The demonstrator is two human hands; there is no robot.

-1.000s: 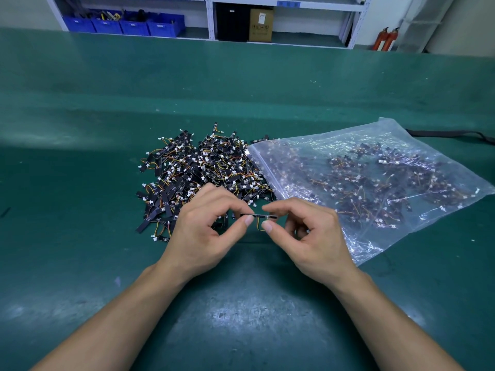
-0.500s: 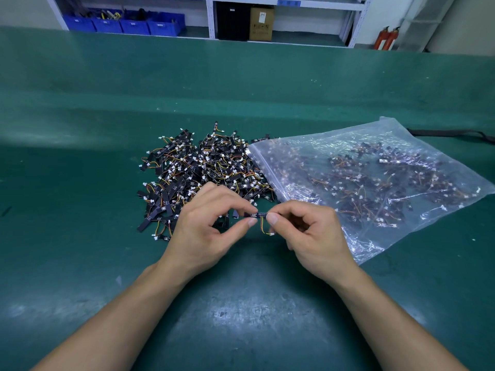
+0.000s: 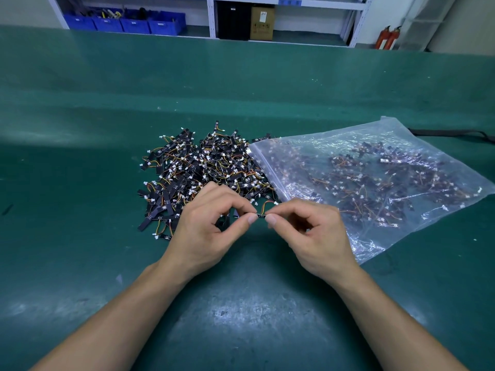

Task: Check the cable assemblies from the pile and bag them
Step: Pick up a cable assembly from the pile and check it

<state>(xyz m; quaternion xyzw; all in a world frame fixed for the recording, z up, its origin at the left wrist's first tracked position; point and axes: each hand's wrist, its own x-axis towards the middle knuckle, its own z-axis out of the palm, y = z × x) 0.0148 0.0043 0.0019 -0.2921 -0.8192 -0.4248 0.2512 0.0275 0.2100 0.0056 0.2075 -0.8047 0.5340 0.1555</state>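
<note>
As the broad green desk point(image 3: 107, 103) carried everything, the largest thing laid on it was the clear plastic bag point(image 3: 380, 236). It was spread flat to the right, its mouth turned toward the pile, and many assemblies were seen through its film. Just left of that mouth, touching it, the pile point(image 3: 198, 170) of cable assemblies was heaped: black strips tangled with thin coloured wires and white plugs.

At the near edge of the pile both hands were brought together. The grip of the left hand point(image 3: 203, 234) was pinched, thumb against forefinger, on one end of a single cable assembly point(image 3: 261, 215). The grip of the right hand point(image 3: 316, 236) was clamped likewise on the other end, so only a short black stretch was left showing between the thumbs.

The strip's long axis was laid roughly left to right across the view. Its wire tail point(image 3: 263, 206) was curled up and to the right, ended by a small white connector point(image 3: 276, 203) pointed toward the bag.

The piece was judged very light, the strip thin but fairly stiff, the wires limp. Hold was judged best taken on the strip's ends, not the wires, since a tug there could strain the joint.
</note>
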